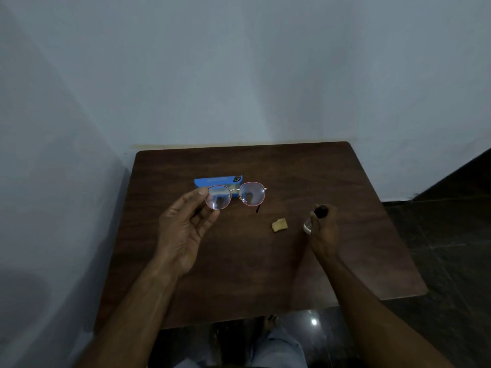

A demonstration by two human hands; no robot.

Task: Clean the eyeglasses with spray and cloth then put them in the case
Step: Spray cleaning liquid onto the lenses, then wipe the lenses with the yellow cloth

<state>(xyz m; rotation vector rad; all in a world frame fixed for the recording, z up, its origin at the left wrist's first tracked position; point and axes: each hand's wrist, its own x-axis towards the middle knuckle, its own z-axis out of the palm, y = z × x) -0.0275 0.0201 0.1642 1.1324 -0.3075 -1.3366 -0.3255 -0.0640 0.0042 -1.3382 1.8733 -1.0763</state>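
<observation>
The left hand (183, 229) sits at about nine o'clock of the table's middle, palm turned up, thumb and fingertips pinched on the outer rim of one lens of the eyeglasses (235, 195); the frame is held above the dark wooden table (239, 274), lenses facing the camera, and one temple tip shows below the far lens; behind the glasses, toward twelve o'clock, lies the blue case (202, 181), partly hidden by the near lens, and whether it is open I cannot tell; at roughly four o'clock of the glasses a small folded yellowish cloth (279, 224) rests on the wood, touched by nothing; further on, at three o'clock, the right hand (322, 235) is wrapped closed around the spray bottle (316, 216), dark cap upward, clear body blurred. The spraying looks about to begin; the likely faults are a nozzle aimed off, wetting the table or case rather than the lenses; a light pinch on one rim letting the frame swing or drop; and a thumb smearing the lens it holds.
</observation>
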